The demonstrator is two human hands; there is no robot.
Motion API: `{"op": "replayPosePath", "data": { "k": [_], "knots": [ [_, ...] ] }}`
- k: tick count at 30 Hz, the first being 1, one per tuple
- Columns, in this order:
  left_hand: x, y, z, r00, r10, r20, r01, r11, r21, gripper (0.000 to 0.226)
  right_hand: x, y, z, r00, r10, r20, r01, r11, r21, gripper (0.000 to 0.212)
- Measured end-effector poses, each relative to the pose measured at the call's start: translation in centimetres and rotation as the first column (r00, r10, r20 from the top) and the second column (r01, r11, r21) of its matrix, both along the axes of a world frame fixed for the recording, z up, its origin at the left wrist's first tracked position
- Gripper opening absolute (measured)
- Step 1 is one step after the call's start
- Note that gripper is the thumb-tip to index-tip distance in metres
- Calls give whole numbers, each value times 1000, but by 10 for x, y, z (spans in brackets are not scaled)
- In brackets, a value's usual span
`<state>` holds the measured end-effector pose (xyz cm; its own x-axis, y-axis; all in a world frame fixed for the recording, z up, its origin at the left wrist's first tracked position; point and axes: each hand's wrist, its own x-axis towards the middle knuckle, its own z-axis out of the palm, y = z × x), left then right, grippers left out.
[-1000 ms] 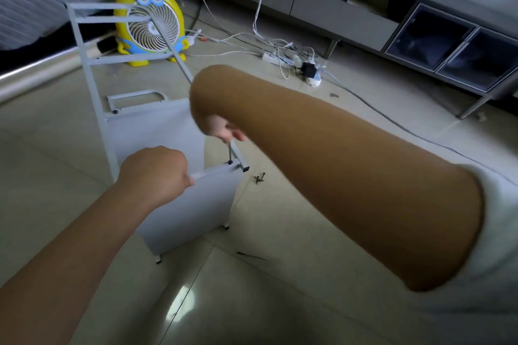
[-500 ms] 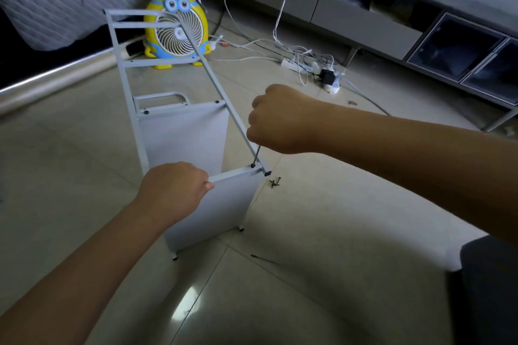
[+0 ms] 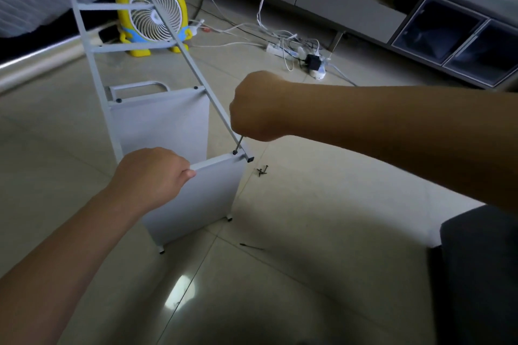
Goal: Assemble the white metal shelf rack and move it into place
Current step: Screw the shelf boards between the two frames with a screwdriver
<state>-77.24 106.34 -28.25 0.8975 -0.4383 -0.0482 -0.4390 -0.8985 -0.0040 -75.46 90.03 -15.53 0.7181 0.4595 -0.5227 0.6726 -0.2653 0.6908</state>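
We see the white shelf rack (image 3: 179,120) lying on its side on the tiled floor (image 3: 308,218). Our left hand (image 3: 152,173) grips the near panel's upper edge. Our right hand (image 3: 258,106) clasps a thin driver (image 3: 238,144), tip at the frame's corner. Loose screws (image 3: 262,170) lie just beside.

Left of the white rack (image 3: 196,199) and in front of its near panel, the floor tiles (image 3: 56,162) lie open for a hand to pass. Right of the rack, loose screws (image 3: 262,171) lie just beside its corner and a thin dark rod (image 3: 251,246) lies near its front foot. A yellow fan (image 3: 152,14) and tangled cables (image 3: 291,45) stand behind it. The rack's near top edge is crowded by the left hand (image 3: 152,176) gripping it and the right hand (image 3: 258,106) gripping a thin tool (image 3: 238,145) at its corner.
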Motion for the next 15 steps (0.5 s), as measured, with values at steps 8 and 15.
{"op": "replayPosePath", "data": {
  "k": [8, 15],
  "knots": [
    [-6, -7, 8, 999, 30, -33, -29, 999, 34, 39, 11, 39, 17, 808, -554, -204, 581, 806, 113, 39],
    [-16, -8, 8, 998, 63, 10, -63, 997, 43, 38, 8, 36, 5, 841, -511, -178, 526, 849, 47, 25]
  ]
}}
